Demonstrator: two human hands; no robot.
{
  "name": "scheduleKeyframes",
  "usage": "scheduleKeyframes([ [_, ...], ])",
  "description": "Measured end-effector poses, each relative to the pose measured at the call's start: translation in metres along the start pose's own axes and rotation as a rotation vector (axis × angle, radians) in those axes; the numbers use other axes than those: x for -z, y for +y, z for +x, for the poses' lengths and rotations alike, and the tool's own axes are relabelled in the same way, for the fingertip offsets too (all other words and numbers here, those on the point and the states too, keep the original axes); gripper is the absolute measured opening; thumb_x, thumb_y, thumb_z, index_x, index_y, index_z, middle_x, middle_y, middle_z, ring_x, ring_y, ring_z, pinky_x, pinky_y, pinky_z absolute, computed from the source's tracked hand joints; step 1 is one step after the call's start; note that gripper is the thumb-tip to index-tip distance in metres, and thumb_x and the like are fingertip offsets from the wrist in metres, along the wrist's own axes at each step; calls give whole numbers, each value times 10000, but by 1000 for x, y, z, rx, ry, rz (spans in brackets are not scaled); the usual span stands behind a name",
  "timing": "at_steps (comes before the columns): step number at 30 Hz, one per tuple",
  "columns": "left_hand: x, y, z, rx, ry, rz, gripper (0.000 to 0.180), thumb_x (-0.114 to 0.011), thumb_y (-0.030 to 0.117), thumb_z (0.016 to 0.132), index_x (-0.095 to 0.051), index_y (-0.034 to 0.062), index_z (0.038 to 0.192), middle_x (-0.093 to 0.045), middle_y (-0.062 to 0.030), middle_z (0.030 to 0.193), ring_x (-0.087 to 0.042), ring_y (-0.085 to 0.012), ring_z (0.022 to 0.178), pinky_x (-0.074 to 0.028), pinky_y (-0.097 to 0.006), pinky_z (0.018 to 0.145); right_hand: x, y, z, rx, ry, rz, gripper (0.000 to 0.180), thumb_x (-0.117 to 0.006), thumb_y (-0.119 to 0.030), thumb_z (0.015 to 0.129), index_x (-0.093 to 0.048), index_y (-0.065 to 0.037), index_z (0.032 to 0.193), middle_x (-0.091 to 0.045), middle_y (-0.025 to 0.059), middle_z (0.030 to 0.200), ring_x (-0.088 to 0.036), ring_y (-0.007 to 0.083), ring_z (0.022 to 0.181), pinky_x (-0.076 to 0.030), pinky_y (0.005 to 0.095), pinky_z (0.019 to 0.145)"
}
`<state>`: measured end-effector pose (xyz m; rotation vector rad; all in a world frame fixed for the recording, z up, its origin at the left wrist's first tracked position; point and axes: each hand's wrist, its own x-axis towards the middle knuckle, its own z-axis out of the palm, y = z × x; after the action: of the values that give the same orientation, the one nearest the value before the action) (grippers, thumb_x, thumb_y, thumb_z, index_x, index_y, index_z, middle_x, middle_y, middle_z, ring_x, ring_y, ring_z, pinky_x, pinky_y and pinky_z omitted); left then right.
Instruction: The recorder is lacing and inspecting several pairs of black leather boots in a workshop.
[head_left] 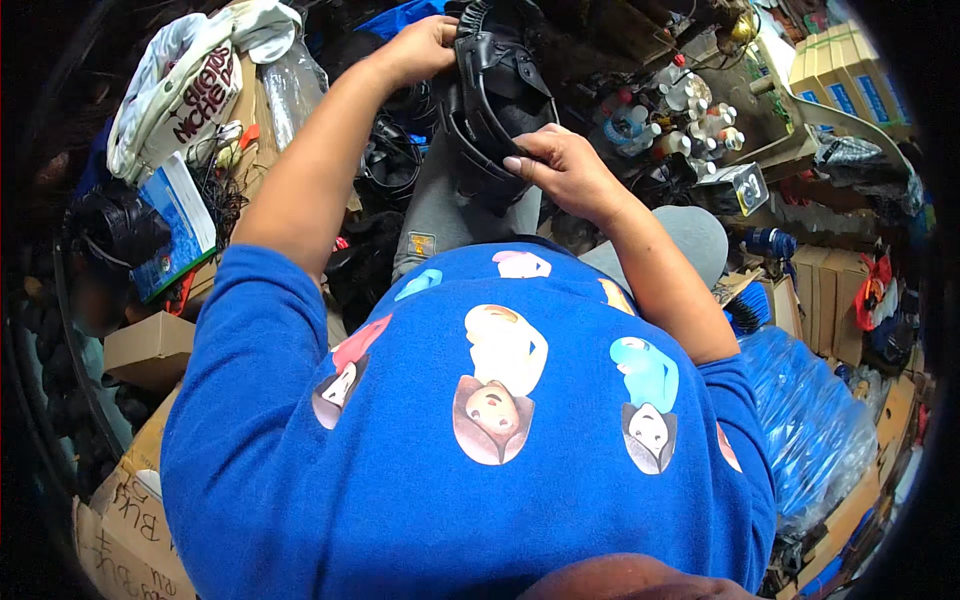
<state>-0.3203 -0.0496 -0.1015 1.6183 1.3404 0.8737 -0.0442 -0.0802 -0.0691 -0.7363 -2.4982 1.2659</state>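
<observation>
Over my grey-trousered lap, at the top middle, is a black leather strapped article (500, 95) with thick rims and a gathered end; whether it is a shoe or a small bag I cannot tell. My left hand (425, 48) grips its upper left edge with bent fingers. At its lower right rim, my right hand (568, 170) pinches the edge, thumb on the near side and fingers partly hidden behind. Left of it, below my left forearm, lie black strappy shoes (392, 158).
Several capped bottles (690, 120) crowd the right, near stacked yellow boxes (850, 75). A round grey seat (690, 240) is beside my right forearm. Blue plastic wrap (800, 410) lies lower right. A white cloth bag (190, 90) and cardboard boxes (150, 350) are on the left.
</observation>
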Motion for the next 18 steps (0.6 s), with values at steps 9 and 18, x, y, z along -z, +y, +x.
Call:
scheduleKeyframes([
  [9,-39,52,-80,209,168,448,680,-698,212,617,-485,12,1231,-319,-182,1326,-568,-242,893,-480,-319,782,-2,-26,3,-114,-43,-102,311,-656,-293,790,-651,-44,976,-598,136,814,-545,245,811,-430,349,709],
  [18,-64,39,-61,117,536,507,183,-651,182,721,-645,19,806,-624,-97,680,-605,-230,646,-478,-316,643,0,-44,-2,-15,-115,-565,358,-725,-315,664,-585,-80,893,-629,83,826,-546,264,923,-366,409,749],
])
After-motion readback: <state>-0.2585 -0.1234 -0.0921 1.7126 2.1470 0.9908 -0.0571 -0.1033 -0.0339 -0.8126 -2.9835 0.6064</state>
